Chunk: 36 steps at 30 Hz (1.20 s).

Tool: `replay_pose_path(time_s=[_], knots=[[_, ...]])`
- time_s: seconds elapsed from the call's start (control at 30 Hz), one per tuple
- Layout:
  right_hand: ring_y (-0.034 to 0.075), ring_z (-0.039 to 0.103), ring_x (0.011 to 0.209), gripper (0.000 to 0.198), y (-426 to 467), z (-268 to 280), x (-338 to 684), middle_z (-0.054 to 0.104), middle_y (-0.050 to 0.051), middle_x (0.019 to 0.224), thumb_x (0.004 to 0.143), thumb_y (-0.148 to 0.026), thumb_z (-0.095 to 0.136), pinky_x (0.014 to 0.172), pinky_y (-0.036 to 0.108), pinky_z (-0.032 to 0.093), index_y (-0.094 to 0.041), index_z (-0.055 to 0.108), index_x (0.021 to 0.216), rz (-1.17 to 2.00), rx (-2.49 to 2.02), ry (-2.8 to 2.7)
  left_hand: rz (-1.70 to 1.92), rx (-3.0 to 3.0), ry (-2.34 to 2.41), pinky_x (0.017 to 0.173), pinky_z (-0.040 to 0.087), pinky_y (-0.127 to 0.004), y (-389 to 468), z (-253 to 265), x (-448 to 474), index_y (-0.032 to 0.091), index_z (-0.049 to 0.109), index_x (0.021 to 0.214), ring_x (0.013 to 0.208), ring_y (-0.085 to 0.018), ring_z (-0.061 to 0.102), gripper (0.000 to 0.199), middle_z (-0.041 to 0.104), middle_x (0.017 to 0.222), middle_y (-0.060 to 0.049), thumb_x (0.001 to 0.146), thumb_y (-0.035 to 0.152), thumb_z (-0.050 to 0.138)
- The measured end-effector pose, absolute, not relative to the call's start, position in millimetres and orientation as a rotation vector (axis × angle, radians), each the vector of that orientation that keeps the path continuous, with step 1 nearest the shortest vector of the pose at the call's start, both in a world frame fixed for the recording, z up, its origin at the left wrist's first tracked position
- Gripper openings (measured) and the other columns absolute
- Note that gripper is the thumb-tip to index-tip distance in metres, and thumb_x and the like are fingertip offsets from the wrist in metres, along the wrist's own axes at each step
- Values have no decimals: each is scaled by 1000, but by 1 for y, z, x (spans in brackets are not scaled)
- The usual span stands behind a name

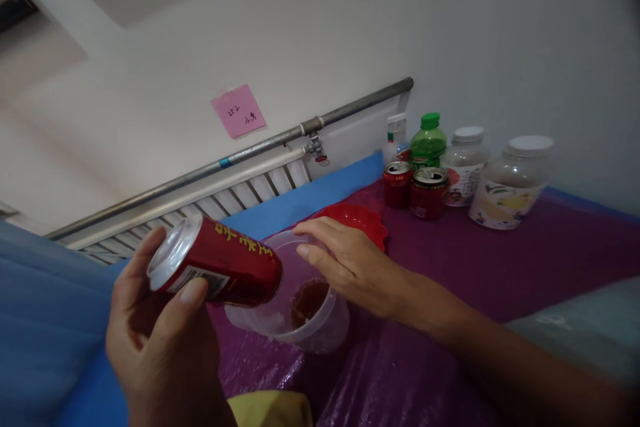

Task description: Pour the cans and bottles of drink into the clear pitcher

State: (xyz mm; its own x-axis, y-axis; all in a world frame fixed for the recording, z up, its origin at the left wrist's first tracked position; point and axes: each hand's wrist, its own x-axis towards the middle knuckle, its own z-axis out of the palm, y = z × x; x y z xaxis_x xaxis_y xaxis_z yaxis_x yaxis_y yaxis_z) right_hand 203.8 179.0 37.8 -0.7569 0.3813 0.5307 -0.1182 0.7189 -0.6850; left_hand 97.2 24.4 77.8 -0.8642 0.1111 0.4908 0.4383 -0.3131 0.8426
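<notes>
Purple sheeting (540,253) covered most of the bench (325,183), leaving a blue border along the edge beside the radiator (250,193). Near the corner at that edge's far end stood two standing cans (429,203), a green bottle (429,147), a clear bottle (397,127) and two white-lidded jars (510,203), grouped closely. Between the jars and the right forearm (475,320), the sheeting offered open room. The left hand (157,337) held a red can (240,267) in a closed grip, tilted beside a translucent tub (325,337) containing brown liquid (309,300). The right hand (350,260) had a wide grip, fingers extended over the tub's rim; whether they pressed on it could not be told. Just behind the tub lay a red dish (367,220). Above the radiator, a pipe (270,144) crossed the pale wall (450,27), which bore a pink note (239,111).
</notes>
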Motion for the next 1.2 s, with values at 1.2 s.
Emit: replay_pose_path(time_s=[1.2], knots=[[20,59,111,28,182,36,201,67,9,118,96,-24,49,98,33,44,-13,61,119,917,-206,-2290,-2251,-776,-1578,79,52,-18,19,78,103,26,68,118,89,-13,65,58,72,101,1,60,21,78]])
